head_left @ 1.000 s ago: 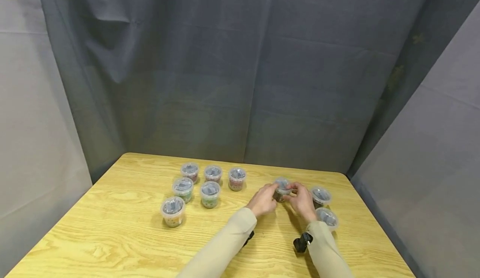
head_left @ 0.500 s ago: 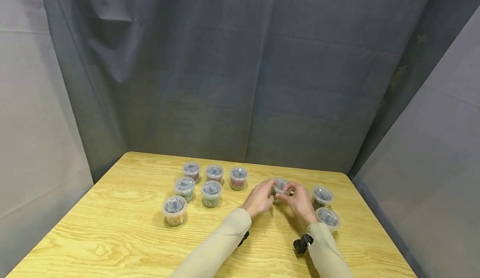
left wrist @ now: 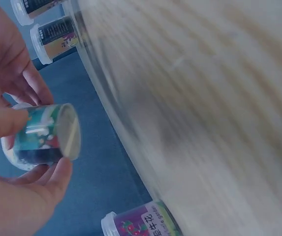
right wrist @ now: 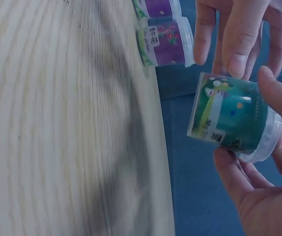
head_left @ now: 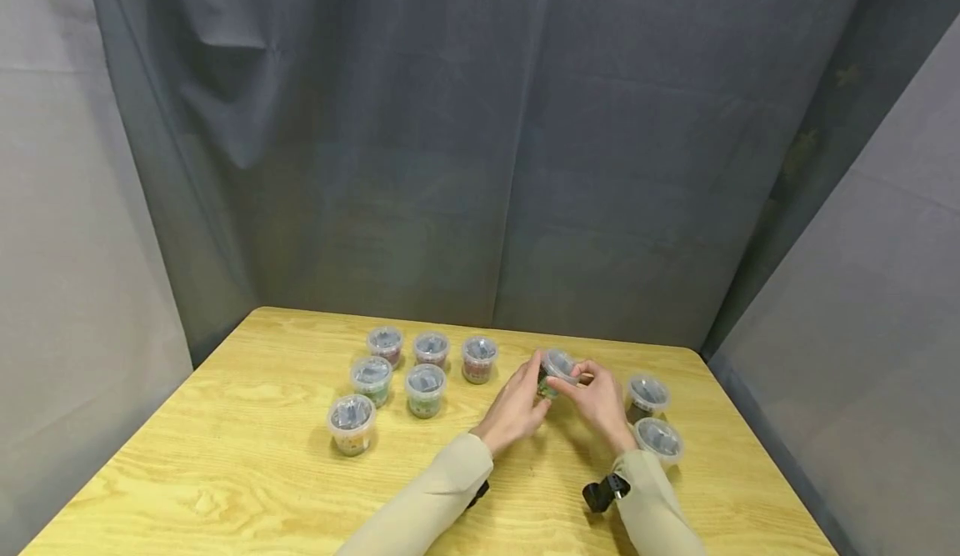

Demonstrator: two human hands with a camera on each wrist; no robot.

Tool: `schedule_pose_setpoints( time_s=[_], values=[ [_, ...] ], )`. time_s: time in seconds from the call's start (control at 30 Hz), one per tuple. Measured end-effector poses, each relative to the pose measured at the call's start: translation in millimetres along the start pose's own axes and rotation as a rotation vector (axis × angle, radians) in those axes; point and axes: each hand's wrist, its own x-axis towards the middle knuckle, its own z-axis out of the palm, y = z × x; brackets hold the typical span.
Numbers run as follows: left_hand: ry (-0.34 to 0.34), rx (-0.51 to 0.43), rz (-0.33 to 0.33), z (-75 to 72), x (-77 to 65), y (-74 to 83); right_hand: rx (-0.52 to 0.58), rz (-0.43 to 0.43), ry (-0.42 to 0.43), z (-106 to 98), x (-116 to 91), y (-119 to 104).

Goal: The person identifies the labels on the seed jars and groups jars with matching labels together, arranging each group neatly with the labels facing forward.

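Right hand (head_left: 606,406): my thumb and fingers pinch a small lidded plastic cup (right wrist: 236,115) near its lid. Left hand (head_left: 510,414): fingers fairly straight along the cup's left side, thumb tip by its base.

Materials: clear, smooth wall, slightly tapered; glossy teal-green printed label (right wrist: 229,108); translucent pale lid (right wrist: 266,140) with a raised rim. Contents dark, not readable. Worktop (head_left: 225,481) wood-grained, light yellow, far corners rounded.

Position: the cup sits between my hands, tilted, base toward my left hand. It is raised off the worktop, toward the far edge and right of middle; blue cloth shows between base and worktop edge in both wrist views.

Surroundings: to the left, three purple-label cups (head_left: 479,360) line the far edge, the rightmost nearest my left hand; two green-label cups (head_left: 425,391) stand in front of them, and one orange-label cup (head_left: 352,427) nearer me. Toward the right edge, two black-label cups (head_left: 648,396) stand just beyond my right hand, the nearer one close to my cream sleeve (head_left: 651,498). My fingers block part of the held cup's wall. Grey-blue curtain (head_left: 390,164) behind the far edge.
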Motion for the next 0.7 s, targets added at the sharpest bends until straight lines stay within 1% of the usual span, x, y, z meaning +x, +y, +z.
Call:
schedule_pose_setpoints(
  time_s=[0.07, 0.13, 0.3, 0.37, 0.5, 0.57, 0.63, 0.7],
  values=[
    [0.018, -0.021, -0.015, -1.2, -3.7, -1.8, 0.017, 0.023, -0.003, 0.9, -2.6, -3.0],
    [0.053, -0.027, -0.006, -2.8, -6.1, -4.5, 0.029, 0.042, 0.007, 1.9, -4.9, -7.1],
    [0.162, 0.042, 0.033, -6.3, -9.0, -10.4, 0.007, 0.065, 0.076, 5.0, -8.5, -20.3],
    [0.194, 0.069, 0.037, -7.0, -9.4, -11.7, 0.006, 0.073, 0.095, 6.3, -8.9, -25.3],
    [0.237, 0.1, 0.047, -7.7, -8.6, -12.4, 0.062, 0.104, 0.088, 7.8, -11.1, -34.1],
    [0.27, 0.114, 0.05, -8.3, -8.5, -12.4, 0.09, 0.115, 0.076, 8.6, -12.8, -38.7],
    [0.304, 0.123, 0.052, -9.5, -8.3, -12.4, 0.102, 0.112, 0.065, 9.3, -14.0, -42.8],
    [0.343, 0.108, 0.057, -11.3, -7.8, -12.7, 0.13, 0.094, 0.047, 9.8, -13.9, -46.0]
  ],
)
